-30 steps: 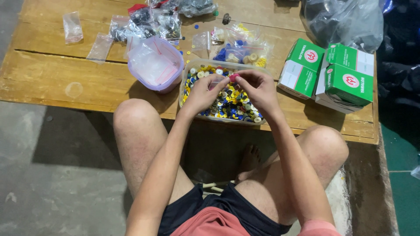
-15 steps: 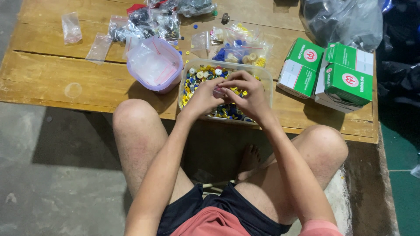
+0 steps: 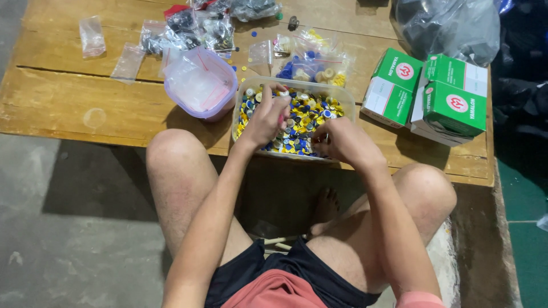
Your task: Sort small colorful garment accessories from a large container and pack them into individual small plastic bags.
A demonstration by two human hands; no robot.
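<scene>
A clear plastic tub (image 3: 349, 101) full of small yellow, blue and white caps (image 3: 311, 117) sits at the near edge of a low wooden table (image 3: 80, 97). My left hand (image 3: 267, 118) reaches into the tub's left half, fingers pinched on small caps. Over the tub's near right part, my right hand (image 3: 341, 141) is curled closed among the caps; what it holds is hidden. The two hands are a little apart.
A lilac-rimmed round bowl (image 3: 200, 85) holding small clear bags stands left of the tub. Filled and empty bags (image 3: 311, 57) lie behind. Green-and-white boxes (image 3: 434, 94) are stacked at the right, a grey plastic sack (image 3: 451, 25) beyond. My bare knees flank the table edge.
My hands, together over the tub's middle earlier, have come apart: the left moved up and left into the caps, the right dropped toward the near rim.
</scene>
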